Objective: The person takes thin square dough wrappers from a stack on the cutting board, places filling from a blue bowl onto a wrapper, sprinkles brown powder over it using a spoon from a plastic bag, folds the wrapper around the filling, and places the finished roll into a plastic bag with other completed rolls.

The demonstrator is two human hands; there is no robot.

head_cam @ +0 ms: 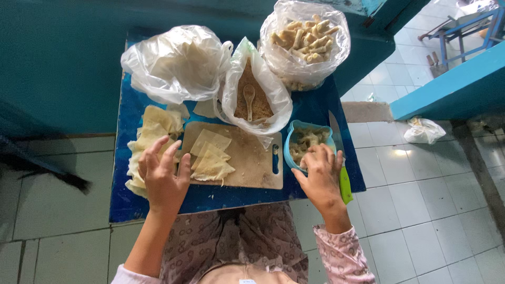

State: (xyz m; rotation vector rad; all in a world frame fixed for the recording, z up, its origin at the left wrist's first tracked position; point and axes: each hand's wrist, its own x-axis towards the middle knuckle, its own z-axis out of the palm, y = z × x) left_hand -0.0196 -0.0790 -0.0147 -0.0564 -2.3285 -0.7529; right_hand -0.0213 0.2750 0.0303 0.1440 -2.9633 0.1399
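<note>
Wrapper-folding station seen from above. Rolled pieces fill the far bag [305,39] beyond the right hand, so part of the batch looks finished; loose wrappers [150,134] under and beyond the left hand remain unfolded, and a few lie on the cutting board [252,163] between the hands. Left hand [164,176]: fingers spread, palm down, resting on the wrapper stack at the board's left edge, gripping nothing. Right hand [321,173]: fingers curled at the near rim of the blue bowl [294,131]; whether they pinch anything cannot be told. A green-handled knife [344,181] lies just right of it.
</note>
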